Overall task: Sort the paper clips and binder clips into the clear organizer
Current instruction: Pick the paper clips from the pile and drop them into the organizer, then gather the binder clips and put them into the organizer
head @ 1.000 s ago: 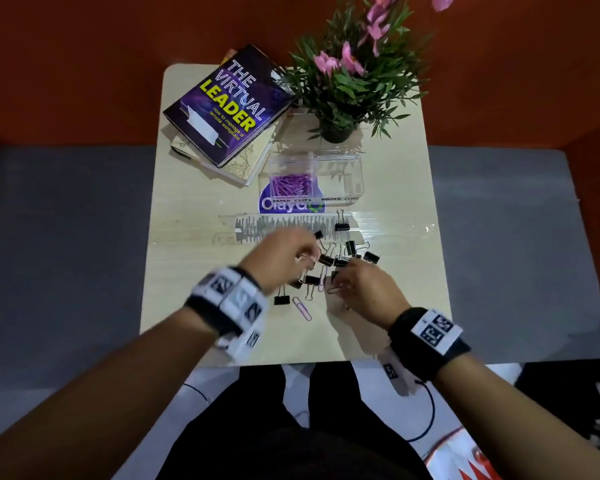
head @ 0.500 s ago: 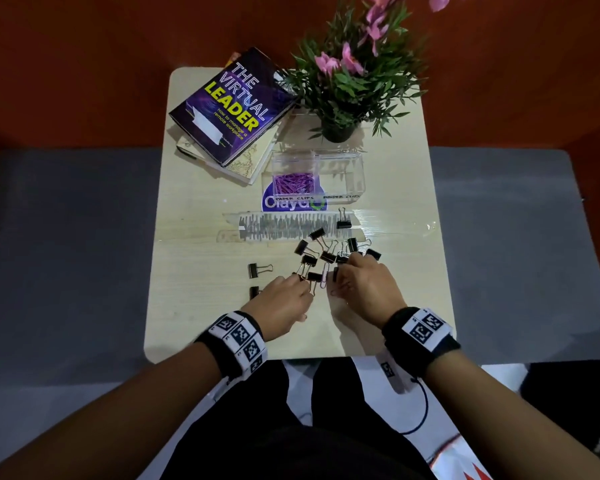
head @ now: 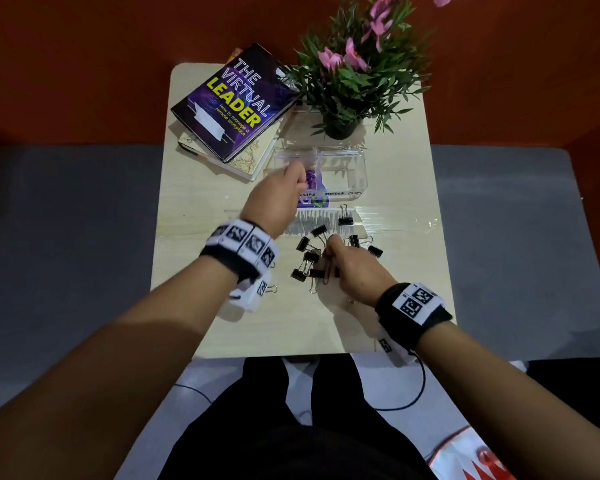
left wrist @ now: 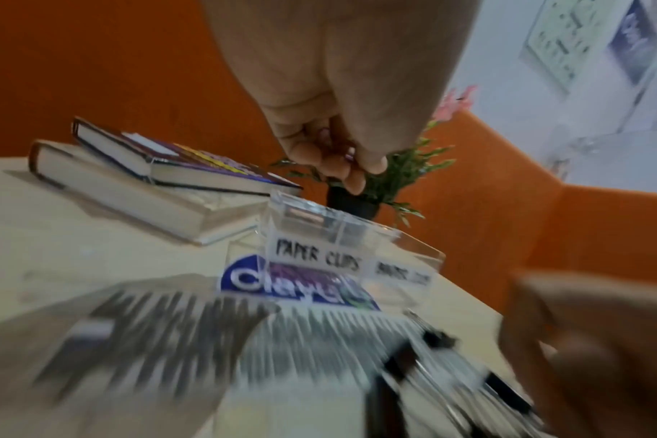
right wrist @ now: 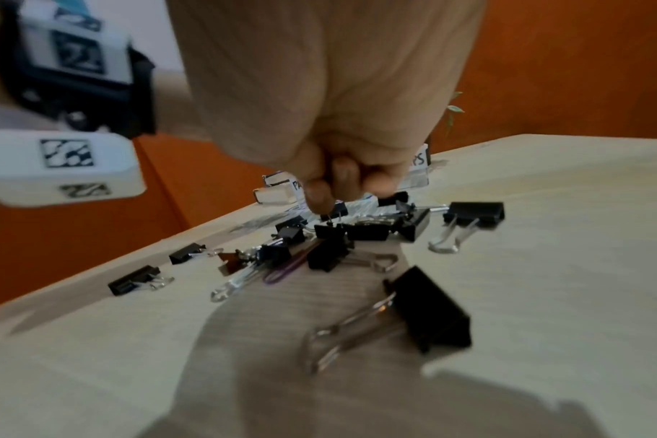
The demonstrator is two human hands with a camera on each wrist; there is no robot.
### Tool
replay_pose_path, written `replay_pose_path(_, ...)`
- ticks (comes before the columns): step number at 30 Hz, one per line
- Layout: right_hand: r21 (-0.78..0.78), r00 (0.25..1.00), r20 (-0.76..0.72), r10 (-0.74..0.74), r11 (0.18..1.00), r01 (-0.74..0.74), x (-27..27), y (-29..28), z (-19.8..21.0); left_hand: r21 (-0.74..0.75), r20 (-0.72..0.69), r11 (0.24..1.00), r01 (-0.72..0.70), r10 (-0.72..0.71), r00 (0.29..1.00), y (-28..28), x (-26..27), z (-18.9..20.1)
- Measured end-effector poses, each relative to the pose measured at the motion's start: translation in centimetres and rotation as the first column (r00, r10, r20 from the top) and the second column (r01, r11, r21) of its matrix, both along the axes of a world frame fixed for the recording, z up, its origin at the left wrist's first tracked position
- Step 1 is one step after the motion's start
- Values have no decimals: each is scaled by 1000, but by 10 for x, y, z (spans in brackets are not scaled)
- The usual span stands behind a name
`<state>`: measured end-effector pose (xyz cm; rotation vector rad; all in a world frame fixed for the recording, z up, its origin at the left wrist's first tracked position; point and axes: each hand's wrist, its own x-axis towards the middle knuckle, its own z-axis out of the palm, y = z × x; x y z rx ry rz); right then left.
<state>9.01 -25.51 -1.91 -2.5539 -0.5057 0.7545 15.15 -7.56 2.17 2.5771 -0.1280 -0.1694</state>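
Clear plastic, the organizer (head: pixel 343 168) sits mid-worktop in front of the plant (head: pixel 354 74), with two front labels: paper clips on the left, binder clips on the right; purple paper clips (head: pixel 310 178) already lie in its left compartment, while the right one looks empty to me. My left hand (head: pixel 274 199) hangs over that left compartment, fingers curled together; I cannot tell from the blurred wrist view whether a clip is pinched in them. My right hand (head: pixel 352 268) is down in the pile near the front edge, fingertips bunched on something small; whether it has hold of a clip I cannot tell. Black binder clips (head: pixel 309 254) lie scattered around it on the worktop (head: pixel 194 306), and one purple paper clip (right wrist: pixel 285 271) shows among them; two more binder clips lie apart to the left. I judge the paper clips nearly done and the binder clips not yet started. Stacked books (head: pixel 232 102) sit at the far left corner.
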Motion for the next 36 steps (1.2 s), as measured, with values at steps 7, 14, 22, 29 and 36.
replay_pose_path(7, -174, 963, 73, 260, 954, -245, 16, 1, -14, 91, 81, 996, 15, -23, 996, 19, 17, -15)
replay_pose_path(14, -198, 960, 181, 213, 964, -177, 38, 7, 4, 35, -199, 993, -109, 114, 973, 71, -103, -41)
replay_pose_path(22, -8, 948, 316, 46, 999, -46, 116, 58, 41, 32, -364, 995, -92, 97, 926, 44, -111, -61)
replay_pose_path(29, 22, 967, 195, -164, 986, 163, 72, -11, 31, 59, -355, 998, 23, -1, 935, 22, -88, -65)
replay_pose_path(36, -225, 946, -60, -319, 927, 299, -22, -56, 2, 181, -360, 977, 117, -45, 932, 0, -88, -61)
